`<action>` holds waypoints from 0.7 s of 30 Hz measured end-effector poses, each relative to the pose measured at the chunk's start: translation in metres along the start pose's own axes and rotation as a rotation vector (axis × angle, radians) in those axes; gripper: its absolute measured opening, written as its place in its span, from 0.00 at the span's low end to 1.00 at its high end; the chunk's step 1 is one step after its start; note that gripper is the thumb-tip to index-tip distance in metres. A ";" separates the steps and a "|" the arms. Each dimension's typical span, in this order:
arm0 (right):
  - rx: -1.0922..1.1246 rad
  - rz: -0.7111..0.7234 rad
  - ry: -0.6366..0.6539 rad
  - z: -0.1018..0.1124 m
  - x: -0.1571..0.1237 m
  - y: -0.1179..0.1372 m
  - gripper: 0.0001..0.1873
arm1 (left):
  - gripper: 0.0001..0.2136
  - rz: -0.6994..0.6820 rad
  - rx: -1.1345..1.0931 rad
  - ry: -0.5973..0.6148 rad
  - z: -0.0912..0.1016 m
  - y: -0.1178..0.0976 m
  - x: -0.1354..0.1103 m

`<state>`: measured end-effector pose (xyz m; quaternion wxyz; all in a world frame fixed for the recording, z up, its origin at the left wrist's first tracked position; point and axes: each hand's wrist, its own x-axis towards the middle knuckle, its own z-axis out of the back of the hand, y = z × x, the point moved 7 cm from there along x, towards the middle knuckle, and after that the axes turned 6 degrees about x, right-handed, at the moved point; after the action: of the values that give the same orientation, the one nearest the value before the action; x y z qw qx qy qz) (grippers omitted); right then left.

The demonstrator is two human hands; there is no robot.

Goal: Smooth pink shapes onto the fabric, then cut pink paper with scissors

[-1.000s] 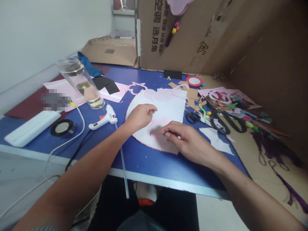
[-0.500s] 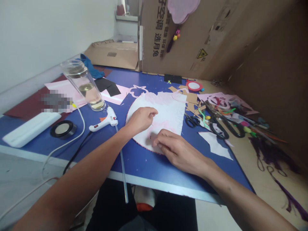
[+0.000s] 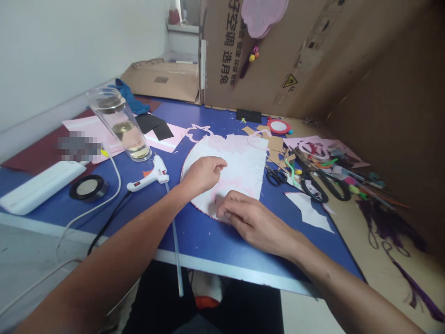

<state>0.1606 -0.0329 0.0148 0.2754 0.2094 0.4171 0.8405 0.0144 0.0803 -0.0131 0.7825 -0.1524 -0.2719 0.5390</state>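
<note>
A piece of white cloth [image 3: 245, 160] with pale pink areas and a dark red curved edge lies flat on the blue table. Over its left half is my left hand [image 3: 206, 175], its fingers curled and the thumb and forefinger pinched together. My right hand [image 3: 247, 217] is closed at the cloth's lower edge, knuckles up. Anything small between the fingers of either hand is too fine to make out. Left of the cloth, a white hot glue gun [image 3: 150, 177] rests with a long clear glue stick [image 3: 176, 248] sticking out past the table edge.
A glass bottle of pale liquid [image 3: 121, 127], black tape roll [image 3: 89, 188] and white power strip [image 3: 43, 186] stand left. Right are small black scissors [image 3: 275, 176], larger shears [image 3: 314, 188], cardboard scraps [image 3: 274, 143] and purple tassels [image 3: 394, 227]. A cardboard wall [image 3: 267, 88] rises behind.
The view has shifted slightly. My right hand has moved very little at the cloth's lower edge; my left hand keeps its pinch in nearly the same place.
</note>
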 end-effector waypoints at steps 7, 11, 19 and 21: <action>0.009 0.003 -0.005 0.000 0.001 0.001 0.14 | 0.16 0.015 -0.011 0.001 0.000 0.001 0.000; 0.021 0.007 -0.001 -0.001 0.001 0.002 0.14 | 0.16 0.008 -0.006 0.000 -0.001 0.001 0.000; 0.059 0.004 -0.048 0.008 0.001 0.002 0.14 | 0.19 0.010 0.008 0.012 -0.001 0.001 0.000; 0.052 -0.006 -0.111 0.019 0.001 -0.002 0.15 | 0.19 0.008 0.005 0.013 0.000 0.000 0.000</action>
<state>0.1713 -0.0205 0.0242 0.2952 0.2616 0.4234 0.8156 0.0146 0.0804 -0.0133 0.7824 -0.1553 -0.2650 0.5418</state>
